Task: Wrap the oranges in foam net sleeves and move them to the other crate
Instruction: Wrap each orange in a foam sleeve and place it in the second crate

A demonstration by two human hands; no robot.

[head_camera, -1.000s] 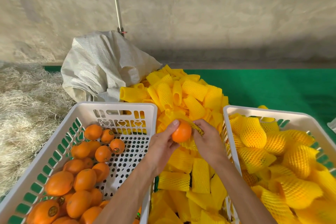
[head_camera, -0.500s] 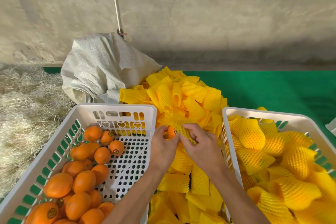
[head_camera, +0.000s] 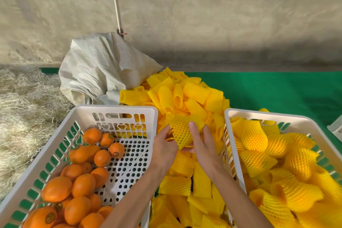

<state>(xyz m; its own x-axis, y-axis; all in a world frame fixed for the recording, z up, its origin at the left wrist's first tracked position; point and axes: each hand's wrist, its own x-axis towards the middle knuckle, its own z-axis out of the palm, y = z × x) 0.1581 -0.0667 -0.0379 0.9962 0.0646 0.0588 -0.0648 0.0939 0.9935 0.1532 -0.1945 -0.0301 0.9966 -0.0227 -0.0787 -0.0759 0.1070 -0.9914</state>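
Note:
Between the two crates, my left hand (head_camera: 163,149) and my right hand (head_camera: 201,142) together hold a yellow foam net sleeve (head_camera: 182,131) that now covers the orange; the fruit is hidden inside the mesh. The left hand pinches the sleeve's lower left edge. The right hand grips its right side, thumb on the front. The left white crate (head_camera: 114,112) holds several bare oranges (head_camera: 83,185). The right white crate (head_camera: 259,114) is full of sleeved oranges (head_camera: 254,136).
A heap of loose yellow sleeves (head_camera: 185,94) lies between and behind the crates on green matting (head_camera: 277,89). A white woven sack (head_camera: 100,68) stands behind the left crate. Straw (head_camera: 22,109) covers the ground at the left, with a concrete wall behind.
A second ago my left hand held a bare orange while the right brought a sleeve to it. The sleeve has since been pulled over the orange, which no longer shows.

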